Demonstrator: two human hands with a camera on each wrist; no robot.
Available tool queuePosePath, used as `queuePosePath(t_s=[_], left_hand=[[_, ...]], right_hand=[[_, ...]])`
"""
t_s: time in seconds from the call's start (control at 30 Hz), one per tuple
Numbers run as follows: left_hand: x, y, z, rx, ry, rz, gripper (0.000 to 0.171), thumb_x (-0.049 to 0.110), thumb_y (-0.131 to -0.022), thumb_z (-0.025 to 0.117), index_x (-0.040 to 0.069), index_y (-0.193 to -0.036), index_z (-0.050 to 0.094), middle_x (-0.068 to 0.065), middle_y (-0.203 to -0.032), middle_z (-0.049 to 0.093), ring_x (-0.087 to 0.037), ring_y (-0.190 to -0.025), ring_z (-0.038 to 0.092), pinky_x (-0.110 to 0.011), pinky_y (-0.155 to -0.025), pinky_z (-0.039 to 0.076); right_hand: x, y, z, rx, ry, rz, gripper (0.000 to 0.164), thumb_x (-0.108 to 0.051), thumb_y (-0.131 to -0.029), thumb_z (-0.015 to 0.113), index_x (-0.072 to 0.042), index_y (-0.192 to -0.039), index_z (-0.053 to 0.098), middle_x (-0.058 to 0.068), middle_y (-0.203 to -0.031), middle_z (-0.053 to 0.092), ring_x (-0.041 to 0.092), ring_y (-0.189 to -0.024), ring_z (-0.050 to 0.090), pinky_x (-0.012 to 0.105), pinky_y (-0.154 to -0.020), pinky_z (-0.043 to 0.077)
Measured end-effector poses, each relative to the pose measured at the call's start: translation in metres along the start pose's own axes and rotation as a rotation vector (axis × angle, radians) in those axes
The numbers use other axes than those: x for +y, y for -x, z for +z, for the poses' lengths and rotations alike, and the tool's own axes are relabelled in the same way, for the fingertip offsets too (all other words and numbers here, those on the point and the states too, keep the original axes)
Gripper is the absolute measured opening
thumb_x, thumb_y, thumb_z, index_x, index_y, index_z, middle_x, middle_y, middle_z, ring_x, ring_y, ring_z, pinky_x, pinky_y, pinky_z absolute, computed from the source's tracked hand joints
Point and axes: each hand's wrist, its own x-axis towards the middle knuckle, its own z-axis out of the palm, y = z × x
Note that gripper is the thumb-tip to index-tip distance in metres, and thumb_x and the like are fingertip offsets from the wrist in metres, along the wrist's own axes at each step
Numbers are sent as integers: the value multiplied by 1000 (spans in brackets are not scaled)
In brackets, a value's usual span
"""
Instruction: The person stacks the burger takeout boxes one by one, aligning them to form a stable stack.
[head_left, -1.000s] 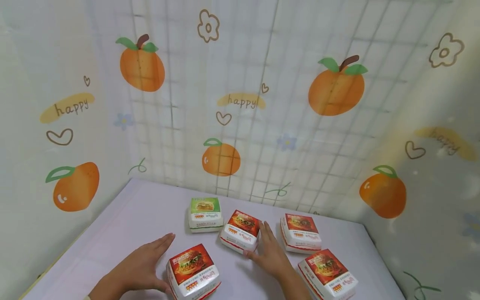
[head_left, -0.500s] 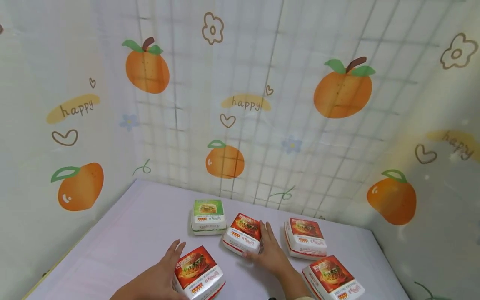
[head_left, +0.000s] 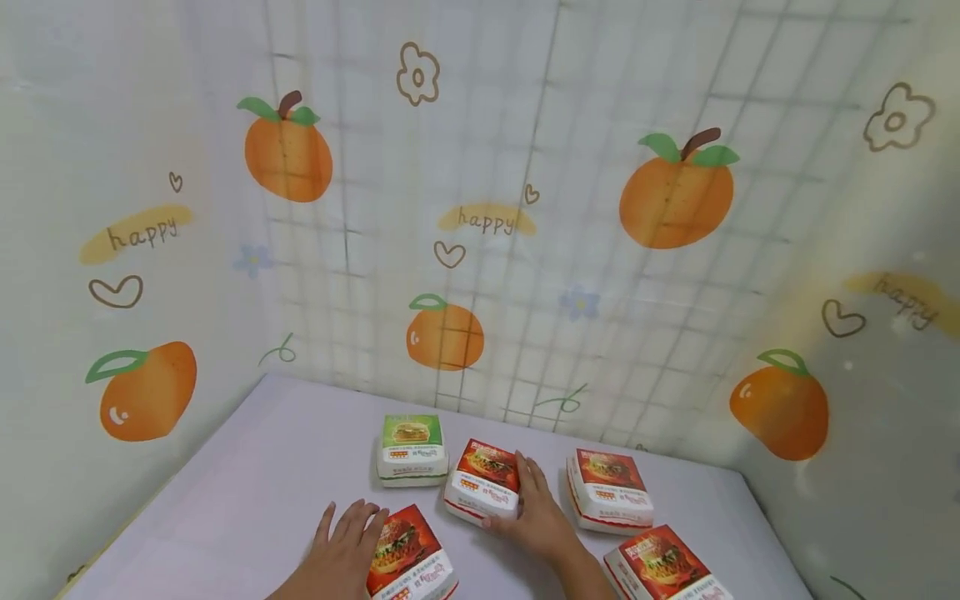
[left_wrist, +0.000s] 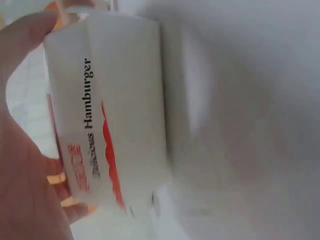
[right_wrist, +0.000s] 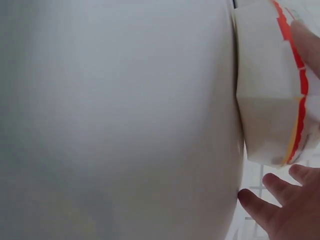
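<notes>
My left hand (head_left: 337, 550) grips the left side of a red-topped hamburger box (head_left: 412, 557) at the front of the table. In the left wrist view the thumb lies at one end of this white box (left_wrist: 107, 110), with curled fingers around the other. My right hand (head_left: 543, 521) lies beside a second red-topped hamburger box (head_left: 483, 482). Seen from the right wrist, its thumb touches that box (right_wrist: 270, 55) while the straight fingers are spread next to it. The left hand covers the front box's left edge.
Behind and left stands a green-topped hamburger box (head_left: 412, 454), close to the middle red one. Two more red-topped boxes, one farther back (head_left: 609, 492) and one nearer (head_left: 667, 562), stand to the right. A curtain (head_left: 495, 267) printed with oranges hangs behind the table (head_left: 247, 475).
My left hand has come from beside the front box onto it, and that box has slid a little to the right. The right hand and its box have stayed in place; the head view shifted slightly.
</notes>
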Motion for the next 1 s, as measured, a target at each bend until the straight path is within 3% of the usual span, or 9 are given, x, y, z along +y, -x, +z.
queuePosePath(t_s=[0.1,0.17,0.33,0.43,0.57,0.7,1.0], left_hand=[[-11,0,-7,-73,69,-34,129,93,-59,51,0,-146,31,-19,-143,37,-40,-134,30,-72,-103,14],[-18,-1,-8,-102,180,-38,129,89,-59,60,0,-147,28,-22,-143,35,-42,-133,30,-74,-101,15],[-37,-9,4,-131,546,73,123,60,-63,82,4,-152,17,-29,-148,24,-51,-134,25,-75,-97,24],[-46,-12,13,-189,658,127,123,47,-67,85,7,-154,8,-29,-151,16,-52,-135,20,-72,-97,29],[-48,-17,22,-223,663,144,124,46,-68,85,3,-154,7,-28,-151,17,-50,-135,24,-64,-100,34],[-44,-22,27,-198,610,162,125,49,-66,85,-2,-152,10,-27,-149,23,-45,-131,33,-58,-100,38],[-33,-16,23,-188,589,165,125,50,-68,83,-4,-151,6,-31,-147,23,-48,-130,32,-61,-98,38]], right_hand=[[-2,-1,1,0,-5,3,129,-75,-56,77,-27,-158,13,12,-161,9,47,-134,33,63,-97,38],[-2,-2,2,3,-11,0,131,-73,-55,79,-27,-158,12,12,-161,6,49,-135,30,64,-96,38],[0,-9,4,16,-26,-19,131,-67,-56,82,-23,-158,13,13,-161,6,49,-133,32,63,-95,39],[0,-11,5,13,-24,-15,130,-67,-57,82,-23,-157,14,12,-161,9,49,-131,36,63,-95,39],[2,-11,6,12,-26,-24,129,-68,-57,81,-23,-158,14,12,-161,11,45,-133,35,62,-99,37],[3,-9,4,23,-33,-33,129,-66,-57,82,-22,-157,14,13,-160,13,43,-133,35,61,-99,37],[4,3,-2,15,-52,-14,130,-64,-57,84,-26,-158,12,14,-158,17,43,-131,38,61,-99,37]])
